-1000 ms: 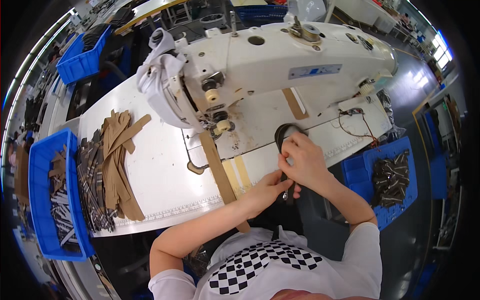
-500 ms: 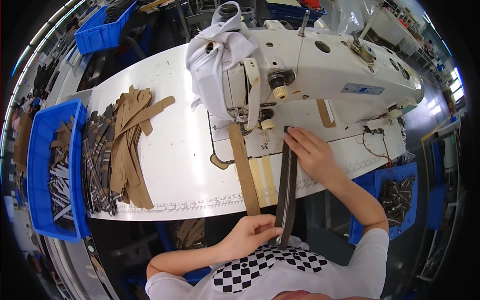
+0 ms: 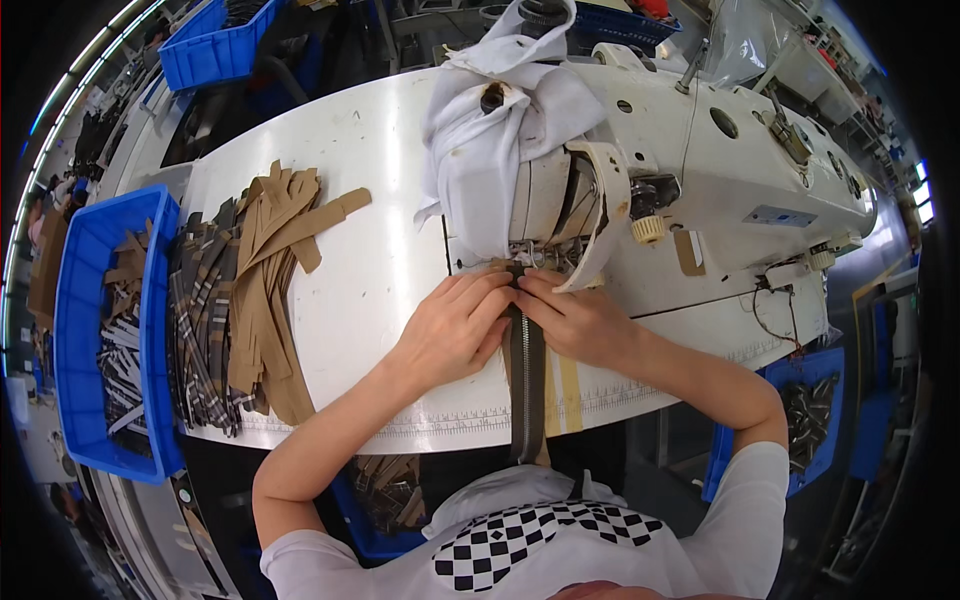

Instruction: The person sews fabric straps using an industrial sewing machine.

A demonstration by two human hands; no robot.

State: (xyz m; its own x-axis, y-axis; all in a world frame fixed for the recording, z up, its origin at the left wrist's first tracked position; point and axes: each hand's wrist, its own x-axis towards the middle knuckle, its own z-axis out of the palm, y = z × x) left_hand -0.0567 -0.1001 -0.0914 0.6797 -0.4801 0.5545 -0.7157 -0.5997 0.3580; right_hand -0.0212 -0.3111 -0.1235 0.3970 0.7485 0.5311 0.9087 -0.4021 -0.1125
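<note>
A dark zipper point(image 3: 527, 385) with metal teeth runs from the sewing machine point(image 3: 745, 195) down over the table's front edge. Its far end sits close to the needle area, pinched by the fingertips of my left hand point(image 3: 450, 325) and my right hand point(image 3: 585, 328), which meet there. Beneath the zipper lies a brown fabric strip point(image 3: 543, 457), showing only as a narrow edge. My fingers cover the exact spot where zipper and strip meet the presser foot. A white cloth point(image 3: 475, 170) is wrapped around the machine's head.
Brown strips point(image 3: 262, 320) and plaid strips point(image 3: 205, 330) are piled on the white table's left side. A blue bin point(image 3: 165, 340) of strips stands beyond them; another blue bin point(image 3: 830, 430) with dark pieces is at right. Yellowish tape point(image 3: 571, 390) marks the tabletop near my right forearm.
Both hands have moved to the needle area, bringing the zipper leftward on top of the brown strip. The left hand has left the zipper's near end. The view has shifted slightly.
</note>
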